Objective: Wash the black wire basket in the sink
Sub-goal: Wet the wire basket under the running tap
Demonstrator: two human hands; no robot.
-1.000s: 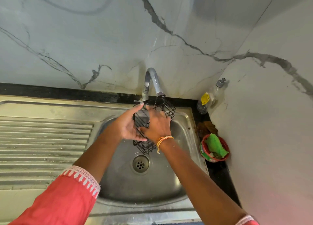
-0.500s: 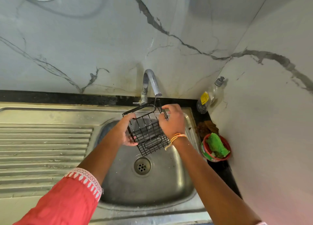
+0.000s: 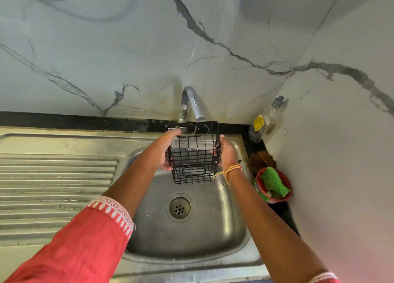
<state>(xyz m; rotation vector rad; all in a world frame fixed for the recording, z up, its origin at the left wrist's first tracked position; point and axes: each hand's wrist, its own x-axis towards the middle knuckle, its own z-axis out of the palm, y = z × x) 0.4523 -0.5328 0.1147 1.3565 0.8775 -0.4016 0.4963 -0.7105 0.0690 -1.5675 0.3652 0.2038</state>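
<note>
1. Since the earlier frame, the black wire basket (image 3: pixel 195 154) has been turned squarer and raised until its top rim sits just under the tap (image 3: pixel 193 103) spout.
2. The basket is held in the air above the sink (image 3: pixel 223 218) bowl, behind the drain (image 3: pixel 179 207) and clear of the bowl's floor.
3. The basket's left side is gripped by the left hand (image 3: pixel 168 150), with the thumb laid along the top rim and the fingers curled under the wire.
4. The basket's right side is clasped by the right hand (image 3: pixel 227 154); its fingers are wrapped round the far wires, and a yellow thread is seen at the wrist.
5. To the right of the sink, a red bowl (image 3: pixel 285 188) with a green cloth (image 3: pixel 274 181) in it is seen, and behind that a clear soap bottle (image 3: pixel 265 121).
6. To the left of the sink bowl, a ribbed draining board (image 3: pixel 53 186) is seen.
</note>
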